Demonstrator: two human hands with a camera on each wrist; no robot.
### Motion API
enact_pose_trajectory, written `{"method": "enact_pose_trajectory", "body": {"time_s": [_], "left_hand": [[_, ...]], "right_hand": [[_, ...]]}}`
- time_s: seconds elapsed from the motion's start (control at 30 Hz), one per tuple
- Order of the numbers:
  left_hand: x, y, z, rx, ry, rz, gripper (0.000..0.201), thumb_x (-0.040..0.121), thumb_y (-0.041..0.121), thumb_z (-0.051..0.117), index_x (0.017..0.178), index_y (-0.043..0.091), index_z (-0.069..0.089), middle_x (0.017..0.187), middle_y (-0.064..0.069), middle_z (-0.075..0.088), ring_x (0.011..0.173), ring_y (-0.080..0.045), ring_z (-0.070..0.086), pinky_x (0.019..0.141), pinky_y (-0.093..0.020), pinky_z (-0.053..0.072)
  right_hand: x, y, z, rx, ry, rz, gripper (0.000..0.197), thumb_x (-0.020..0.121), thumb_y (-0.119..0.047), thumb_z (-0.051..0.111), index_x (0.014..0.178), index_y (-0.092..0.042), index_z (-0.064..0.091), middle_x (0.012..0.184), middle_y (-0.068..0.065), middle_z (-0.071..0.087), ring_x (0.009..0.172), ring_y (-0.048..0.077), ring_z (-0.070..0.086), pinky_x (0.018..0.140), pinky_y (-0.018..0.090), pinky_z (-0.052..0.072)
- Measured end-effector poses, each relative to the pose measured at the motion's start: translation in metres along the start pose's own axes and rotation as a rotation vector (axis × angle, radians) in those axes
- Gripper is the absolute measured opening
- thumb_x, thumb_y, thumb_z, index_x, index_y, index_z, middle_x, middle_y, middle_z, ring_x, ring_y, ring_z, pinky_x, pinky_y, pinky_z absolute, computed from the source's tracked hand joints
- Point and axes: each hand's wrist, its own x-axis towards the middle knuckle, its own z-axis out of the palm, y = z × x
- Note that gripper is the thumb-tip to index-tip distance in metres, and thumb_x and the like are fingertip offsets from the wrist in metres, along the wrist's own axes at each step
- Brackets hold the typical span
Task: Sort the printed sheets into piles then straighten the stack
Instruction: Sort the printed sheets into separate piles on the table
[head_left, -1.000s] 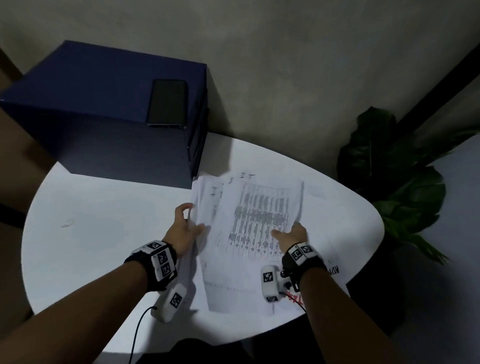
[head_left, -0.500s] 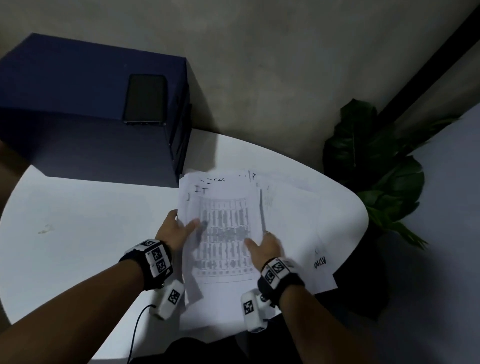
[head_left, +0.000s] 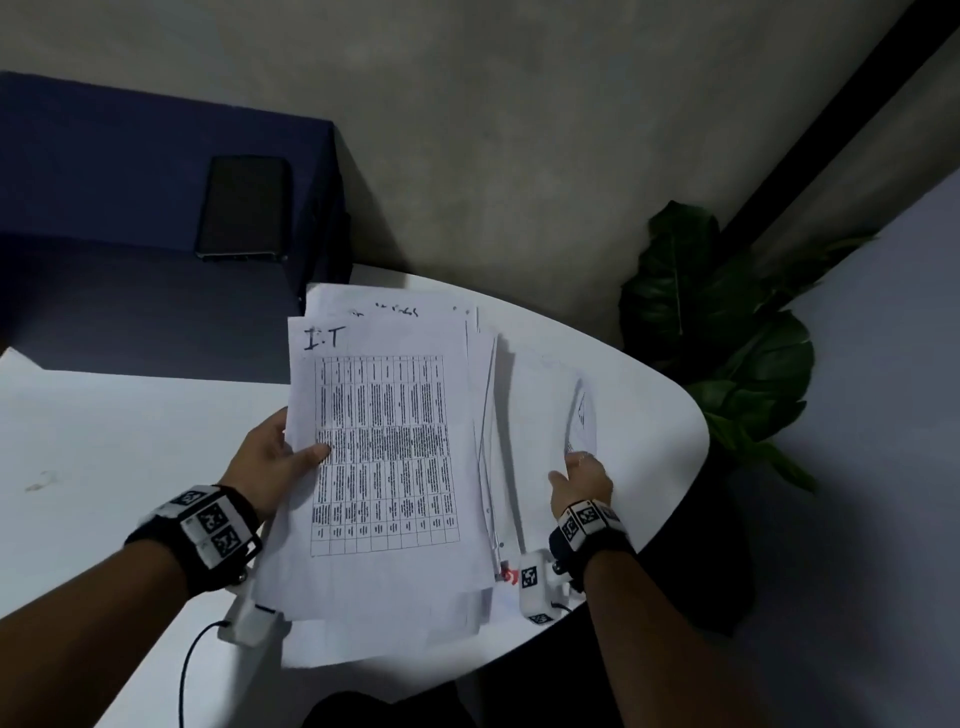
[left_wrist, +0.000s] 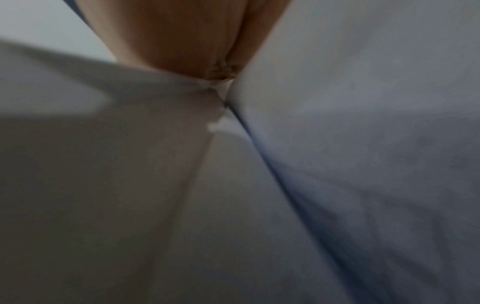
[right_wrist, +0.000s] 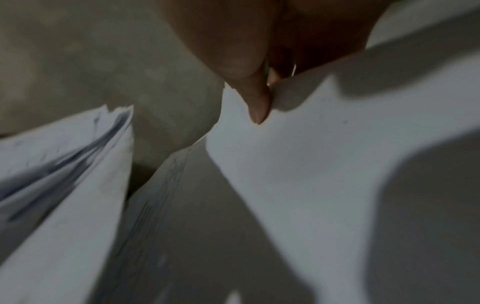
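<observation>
A stack of printed sheets (head_left: 384, 452) lies on the white table (head_left: 104, 441); its top page carries a handwritten "I.T" and a dense table. My left hand (head_left: 291, 457) grips the stack's left edge, thumb on top and fingers hidden beneath. My right hand (head_left: 571, 465) pinches one sheet (head_left: 540, 405) and holds it lifted and curled, to the right of the stack. In the right wrist view the thumb (right_wrist: 257, 102) presses on that sheet (right_wrist: 298, 164), with the stack's fanned edges (right_wrist: 64, 164) to the left. The left wrist view shows only blurred paper (left_wrist: 337, 144) and my left palm (left_wrist: 182, 41).
A dark blue box (head_left: 130, 208) stands at the table's back left with a black phone (head_left: 241, 208) on top. A leafy plant (head_left: 727, 338) stands beyond the table's right edge. A cable (head_left: 187, 665) hangs from my left wrist camera.
My right hand has left the top page and moved right, drawing one sheet off the stack. My left thumb has come onto the "I.T" page, and the stack looks more gathered.
</observation>
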Motion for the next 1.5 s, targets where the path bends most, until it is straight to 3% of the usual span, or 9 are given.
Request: {"method": "enact_pose_trajectory", "body": {"time_s": [0.2, 0.33, 0.57, 0.8, 0.93, 1.03, 1.17, 1.33, 1.5], "left_hand": [[0.001, 0.010, -0.002, -0.014, 0.023, 0.044, 0.038, 0.087, -0.009, 0.065, 0.115, 0.016, 0.060, 0.077, 0.018, 0.076, 0.070, 0.003, 0.072, 0.061, -0.012, 0.055], [-0.002, 0.004, -0.002, -0.019, 0.050, 0.035, 0.035, 0.087, -0.009, 0.066, 0.111, 0.016, 0.061, 0.081, 0.012, 0.076, 0.069, 0.002, 0.072, 0.068, -0.022, 0.059], [-0.008, 0.001, -0.004, -0.012, 0.065, 0.022, 0.035, 0.087, -0.007, 0.067, 0.115, 0.013, 0.061, 0.093, 0.004, 0.071, 0.069, 0.001, 0.070, 0.063, -0.015, 0.056], [-0.009, 0.005, -0.001, -0.012, 0.080, 0.011, 0.035, 0.088, -0.010, 0.064, 0.115, 0.012, 0.059, 0.092, 0.003, 0.069, 0.069, -0.001, 0.069, 0.056, -0.009, 0.053], [-0.006, 0.002, -0.004, 0.003, 0.074, -0.027, 0.034, 0.089, -0.004, 0.066, 0.117, 0.014, 0.060, 0.093, 0.003, 0.071, 0.078, -0.011, 0.068, 0.067, -0.024, 0.057], [-0.005, -0.004, -0.006, 0.024, 0.050, -0.054, 0.034, 0.089, -0.004, 0.066, 0.118, 0.013, 0.059, 0.095, -0.002, 0.071, 0.079, -0.013, 0.069, 0.071, -0.027, 0.057], [-0.003, -0.014, -0.004, 0.091, 0.017, -0.096, 0.036, 0.089, -0.003, 0.067, 0.122, 0.009, 0.059, 0.103, -0.011, 0.071, 0.084, -0.022, 0.068, 0.087, -0.041, 0.056], [0.000, -0.018, 0.007, 0.167, 0.031, -0.189, 0.024, 0.089, 0.003, 0.068, 0.111, 0.010, 0.061, 0.088, -0.006, 0.070, 0.071, -0.020, 0.067, 0.066, -0.029, 0.054], [0.000, -0.014, 0.015, 0.158, 0.045, -0.232, 0.011, 0.094, 0.012, 0.064, 0.104, 0.009, 0.061, 0.085, -0.008, 0.069, 0.074, -0.026, 0.069, 0.052, -0.023, 0.054]], "right_hand": [[0.010, -0.022, 0.011, -0.391, -0.085, -0.039, 0.075, 0.084, -0.037, 0.070, 0.141, -0.004, 0.035, 0.142, 0.015, 0.041, 0.131, 0.033, 0.042, 0.105, 0.039, 0.038], [0.006, -0.030, 0.034, -0.505, -0.145, 0.009, 0.108, 0.067, -0.047, 0.082, 0.145, -0.002, 0.022, 0.141, 0.017, 0.037, 0.129, 0.035, 0.042, 0.104, 0.048, 0.043], [0.007, -0.033, 0.034, -0.460, -0.126, 0.198, 0.108, 0.067, -0.049, 0.081, 0.144, 0.002, 0.025, 0.143, 0.020, 0.038, 0.133, 0.034, 0.039, 0.102, 0.047, 0.043], [-0.004, -0.038, 0.043, -0.276, -0.148, 0.165, 0.063, 0.075, -0.029, 0.080, 0.123, 0.001, 0.053, 0.125, 0.014, 0.060, 0.113, 0.031, 0.061, 0.086, 0.034, 0.051], [-0.004, -0.036, 0.034, -0.093, -0.146, 0.153, 0.026, 0.075, -0.025, 0.077, 0.088, -0.008, 0.062, 0.111, 0.010, 0.069, 0.094, 0.028, 0.066, 0.089, 0.035, 0.054], [-0.009, -0.050, 0.004, 0.043, -0.001, 0.062, 0.044, 0.079, -0.020, 0.076, 0.115, 0.000, 0.062, 0.121, 0.017, 0.066, 0.108, 0.034, 0.064, 0.091, 0.033, 0.051], [-0.009, -0.077, -0.068, 0.039, 0.246, -0.191, 0.040, 0.078, -0.024, 0.078, 0.106, 0.003, 0.066, 0.111, 0.024, 0.068, 0.103, 0.039, 0.065, 0.087, 0.044, 0.052], [-0.026, -0.102, -0.128, 0.318, 0.258, -0.407, 0.042, 0.081, -0.009, 0.076, 0.118, 0.003, 0.062, 0.111, 0.001, 0.061, 0.102, 0.013, 0.058, 0.081, 0.016, 0.042], [-0.014, -0.084, -0.063, 0.366, -0.013, -0.218, 0.043, 0.071, -0.014, 0.084, 0.107, -0.001, 0.066, 0.106, 0.010, 0.071, 0.091, 0.024, 0.068, 0.083, 0.036, 0.055]]}}
